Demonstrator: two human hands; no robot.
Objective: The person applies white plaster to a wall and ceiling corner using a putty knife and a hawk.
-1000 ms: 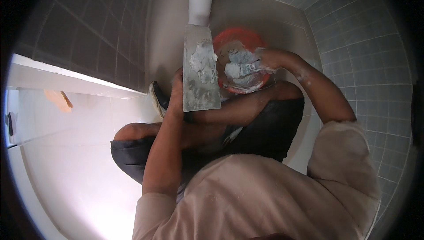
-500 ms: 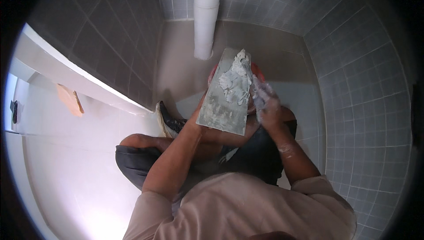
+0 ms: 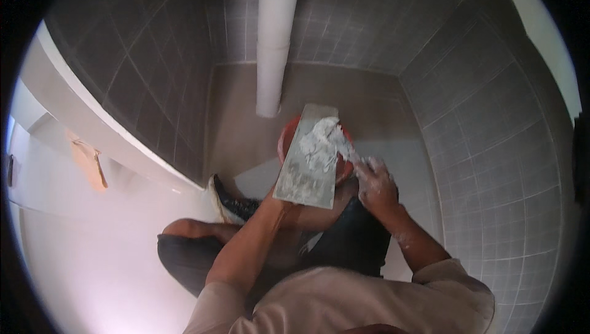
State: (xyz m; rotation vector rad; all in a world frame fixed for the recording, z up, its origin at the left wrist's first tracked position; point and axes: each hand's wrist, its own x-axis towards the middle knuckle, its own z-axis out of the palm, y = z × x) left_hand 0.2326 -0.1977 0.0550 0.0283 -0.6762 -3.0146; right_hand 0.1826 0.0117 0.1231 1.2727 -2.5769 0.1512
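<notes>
Starting at the left, the grey tiled wall (image 3: 141,88) drops to a pale ledge (image 3: 92,137), and below it sits the person's dark shoe (image 3: 230,202) on the floor.

The left forearm rises from the lower edge to the left hand (image 3: 284,202), which sits under the near end of the flat steel trowel (image 3: 307,159). Its fingers are hidden beneath the blade, so whether they are wrapped round a handle cannot be told.

The trowel hangs over the red bucket (image 3: 289,140), just in front of the white pipe (image 3: 273,39). Its long axis runs from the near end at the left hand up and slightly rightward, the far end pointing toward the pipe and back wall. The face looks up at the camera.

A lump of white mortar (image 3: 322,140) sits on the far right part of the blade.

The right hand (image 3: 375,183), dusted white, has its fingers curled together round a small tool (image 3: 345,149) whose tip touches the mortar.

The risk, by judgement: the load sits off-centre near the right edge, so a tilt or hard push could send it past the bucket onto the floor (image 3: 381,106) or the dark trousers (image 3: 350,242). A one-handed hold underneath could also let the blade twist.
</notes>
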